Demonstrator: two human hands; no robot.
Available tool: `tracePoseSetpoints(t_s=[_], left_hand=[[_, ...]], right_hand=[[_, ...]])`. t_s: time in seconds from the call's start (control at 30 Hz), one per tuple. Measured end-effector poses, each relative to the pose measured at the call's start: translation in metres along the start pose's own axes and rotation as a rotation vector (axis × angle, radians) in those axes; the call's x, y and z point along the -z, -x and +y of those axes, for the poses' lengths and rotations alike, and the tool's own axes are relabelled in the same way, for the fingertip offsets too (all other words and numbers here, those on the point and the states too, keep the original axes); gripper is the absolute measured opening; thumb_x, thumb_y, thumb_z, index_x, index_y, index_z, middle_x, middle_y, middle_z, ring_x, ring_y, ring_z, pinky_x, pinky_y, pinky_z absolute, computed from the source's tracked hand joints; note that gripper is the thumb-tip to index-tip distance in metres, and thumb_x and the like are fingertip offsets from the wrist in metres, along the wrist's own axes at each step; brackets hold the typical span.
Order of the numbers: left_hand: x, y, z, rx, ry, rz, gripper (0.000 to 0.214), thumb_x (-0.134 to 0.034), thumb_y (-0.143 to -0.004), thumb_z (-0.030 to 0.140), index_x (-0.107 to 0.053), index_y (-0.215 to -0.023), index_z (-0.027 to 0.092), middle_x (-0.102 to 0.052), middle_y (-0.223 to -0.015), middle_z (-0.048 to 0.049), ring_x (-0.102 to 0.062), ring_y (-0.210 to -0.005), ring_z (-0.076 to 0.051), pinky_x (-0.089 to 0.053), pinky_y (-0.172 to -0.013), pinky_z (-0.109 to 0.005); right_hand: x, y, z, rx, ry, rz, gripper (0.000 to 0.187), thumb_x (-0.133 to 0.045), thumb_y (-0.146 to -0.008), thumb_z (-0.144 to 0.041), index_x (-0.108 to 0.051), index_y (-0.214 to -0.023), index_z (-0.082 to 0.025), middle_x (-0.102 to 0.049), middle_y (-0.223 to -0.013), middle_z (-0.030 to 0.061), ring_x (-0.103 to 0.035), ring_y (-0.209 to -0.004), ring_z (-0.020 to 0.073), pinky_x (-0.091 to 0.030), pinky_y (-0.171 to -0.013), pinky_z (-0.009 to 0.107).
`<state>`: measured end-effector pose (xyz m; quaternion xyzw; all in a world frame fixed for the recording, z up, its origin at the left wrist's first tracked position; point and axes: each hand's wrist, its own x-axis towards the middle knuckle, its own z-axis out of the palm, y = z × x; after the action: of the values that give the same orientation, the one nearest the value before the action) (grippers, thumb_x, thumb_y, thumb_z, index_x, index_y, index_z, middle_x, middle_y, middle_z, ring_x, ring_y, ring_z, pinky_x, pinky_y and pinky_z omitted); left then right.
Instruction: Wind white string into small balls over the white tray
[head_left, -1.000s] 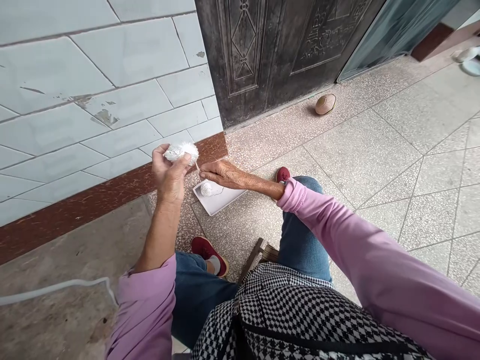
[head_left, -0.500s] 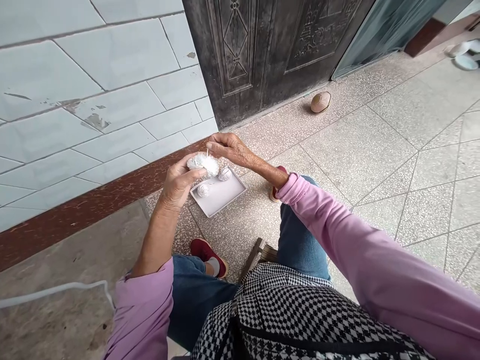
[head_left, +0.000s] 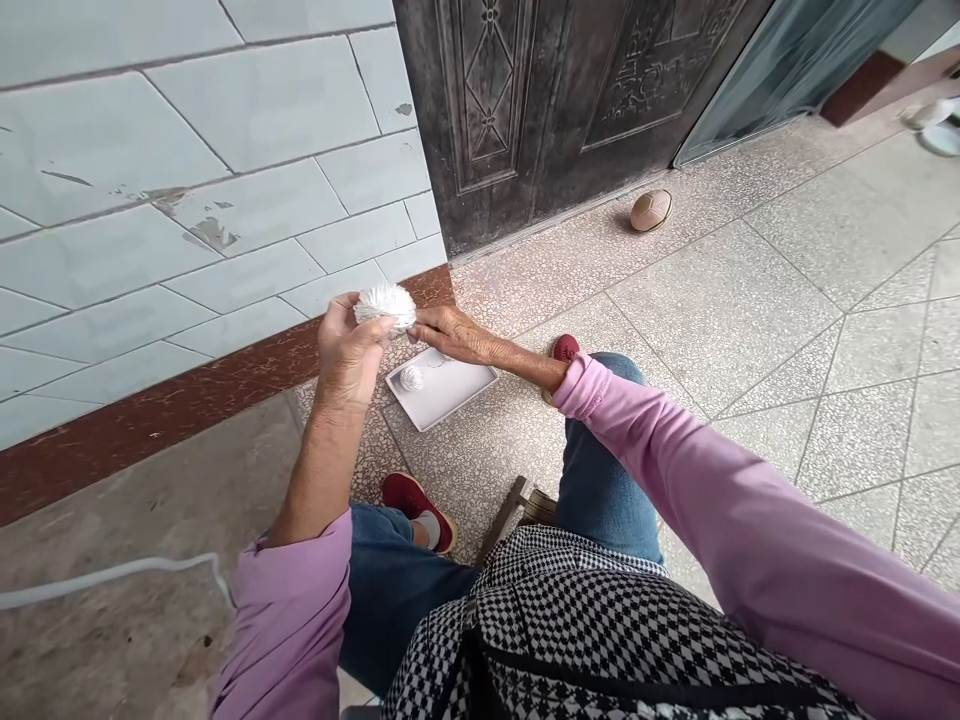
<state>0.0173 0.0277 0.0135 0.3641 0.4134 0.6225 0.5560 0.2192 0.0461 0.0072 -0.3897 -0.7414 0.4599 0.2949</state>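
My left hand (head_left: 349, 352) is raised over the floor with its fingers closed round a fluffy white ball (head_left: 385, 303) of spiky strands. My right hand (head_left: 448, 334) reaches in from the right, its fingertips pinched against the ball's right side; what they pinch is too small to make out. Below both hands a flat white tray (head_left: 450, 392) lies on the terrazzo floor with a smaller white ball (head_left: 411, 377) on it.
A tiled wall with a red-brown skirting runs along the left. A dark embossed metal door (head_left: 540, 90) stands ahead, with a tan oval object (head_left: 649, 210) on the floor near it. A white hose (head_left: 112, 575) lies at lower left. My feet wear red shoes (head_left: 412, 500).
My left hand has lifted the fluffy ball up and leftward from just above the tray. My right hand dropped from above the ball to its right side. Only one small ball now shows on the tray.
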Motion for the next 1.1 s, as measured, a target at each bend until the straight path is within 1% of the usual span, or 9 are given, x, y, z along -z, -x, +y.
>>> tracePoseSetpoints(t_s=[0.13, 0.27, 0.37, 0.5, 0.67, 0.77, 0.87, 0.97, 1.1], left_hand=[[0.004, -0.007, -0.002, -0.07, -0.16, 0.125, 0.071, -0.118, -0.06, 0.027, -0.064, -0.106, 0.028, -0.079, -0.106, 0.002, -0.075, -0.096, -0.019, -0.067, -0.084, -0.029], [0.017, -0.016, -0.009, -0.17, -0.352, 0.146, 0.08, -0.118, -0.058, 0.029, -0.057, -0.109, 0.03, -0.071, -0.103, 0.0051, -0.07, -0.093, -0.019, -0.058, -0.08, -0.029], [0.027, -0.021, -0.014, -0.206, -0.425, 0.049, 0.077, -0.116, -0.063, 0.036, -0.057, -0.113, 0.031, -0.07, -0.103, 0.0035, -0.069, -0.095, -0.024, -0.055, -0.085, -0.035], [0.028, -0.019, -0.014, -0.198, -0.462, -0.071, 0.074, -0.114, -0.063, 0.041, -0.06, -0.112, 0.031, -0.073, -0.103, 0.0007, -0.07, -0.097, -0.027, -0.057, -0.088, -0.04], [0.02, -0.009, -0.008, -0.052, -0.494, -0.161, 0.073, -0.116, -0.055, 0.036, -0.067, -0.109, 0.029, -0.075, -0.097, 0.0022, -0.069, -0.086, -0.023, -0.053, -0.079, -0.034], [0.015, -0.003, -0.001, 0.06, -0.451, -0.275, 0.072, -0.116, -0.055, 0.033, -0.071, -0.111, 0.028, -0.077, -0.099, -0.0005, -0.071, -0.087, -0.024, -0.057, -0.079, -0.035], [0.011, 0.003, 0.005, 0.102, -0.345, -0.36, 0.072, -0.116, -0.059, 0.035, -0.072, -0.116, 0.027, -0.079, -0.104, -0.0035, -0.075, -0.094, -0.027, -0.063, -0.083, -0.039], [0.006, 0.008, 0.008, 0.089, -0.255, -0.355, 0.076, -0.117, -0.057, 0.034, -0.071, -0.118, 0.028, -0.079, -0.107, -0.0042, -0.077, -0.097, -0.027, -0.066, -0.085, -0.039], [0.003, 0.009, 0.009, 0.051, -0.21, -0.299, 0.078, -0.12, -0.054, 0.035, -0.071, -0.115, 0.029, -0.082, -0.111, -0.004, -0.078, -0.101, -0.027, -0.069, -0.088, -0.039]], right_hand=[[-0.011, 0.005, 0.009, 0.115, 0.016, -0.075, 0.036, -0.069, -0.131, -0.009, -0.068, -0.096, -0.018, -0.067, -0.089, -0.0021, -0.06, -0.087, 0.0161, -0.043, -0.086, 0.029], [-0.008, 0.005, 0.015, 0.186, -0.029, -0.148, 0.038, -0.069, -0.136, -0.023, -0.072, -0.099, -0.017, -0.069, -0.091, -0.0003, -0.063, -0.09, 0.0171, -0.045, -0.086, 0.029], [0.002, 0.006, 0.01, 0.15, -0.081, -0.122, 0.038, -0.074, -0.136, -0.03, -0.075, -0.1, -0.017, -0.068, -0.089, -0.0009, -0.06, -0.087, 0.0163, -0.045, -0.084, 0.029], [0.018, 0.007, 0.003, 0.081, -0.159, -0.033, 0.042, -0.077, -0.134, -0.028, -0.073, -0.093, -0.019, -0.063, -0.082, -0.0028, -0.053, -0.08, 0.0147, -0.043, -0.079, 0.03], [0.031, -0.005, 0.014, 0.096, -0.289, 0.032, 0.05, -0.084, -0.132, -0.034, -0.063, -0.088, -0.021, -0.051, -0.076, -0.0068, -0.042, -0.073, 0.013, -0.041, -0.072, 0.028], [0.036, -0.015, 0.025, 0.163, -0.34, 0.063, 0.059, -0.088, -0.131, -0.048, -0.058, -0.087, -0.022, -0.055, -0.08, -0.0053, -0.043, -0.074, 0.0121, -0.041, -0.071, 0.026], [0.036, -0.02, 0.03, 0.177, -0.389, 0.105, 0.066, -0.088, -0.129, -0.064, -0.056, -0.089, -0.022, -0.055, -0.08, -0.0047, -0.046, -0.074, 0.0118, -0.04, -0.069, 0.024], [0.031, -0.019, 0.023, 0.128, -0.411, 0.118, 0.07, -0.088, -0.127, -0.072, -0.053, -0.09, -0.024, -0.049, -0.075, -0.007, -0.041, -0.07, 0.0113, -0.036, -0.064, 0.023], [0.02, -0.016, 0.009, 0.033, -0.432, 0.132, 0.071, -0.088, -0.128, -0.07, -0.048, -0.09, -0.026, -0.038, -0.07, -0.0106, -0.033, -0.066, 0.011, -0.03, -0.059, 0.023]])
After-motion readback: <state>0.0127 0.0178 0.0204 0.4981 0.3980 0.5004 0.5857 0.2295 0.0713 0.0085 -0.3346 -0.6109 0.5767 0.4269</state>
